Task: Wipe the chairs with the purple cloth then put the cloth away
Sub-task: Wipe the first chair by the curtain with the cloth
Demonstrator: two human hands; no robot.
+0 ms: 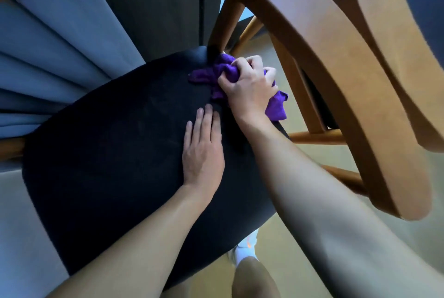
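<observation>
Left hand flat on seat middle; right hand just beyond it on cloth at seat's far right corner, touching backrest post; curtain behind seat, left; second chair right

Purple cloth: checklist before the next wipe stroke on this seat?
1. Grip: ok. The right hand has its fingers curled round the purple cloth.
2. Contact: ok. The cloth lies on the dark seat cushion, at the back corner by the wooden back post.
3. Stroke path: not ok. The left hand rests flat on the cushion right beside the cloth.
4. Loose end: not ok. One end of the cloth trails past the seat edge.
5. Rest of cushion wiped: cannot tell.
</observation>
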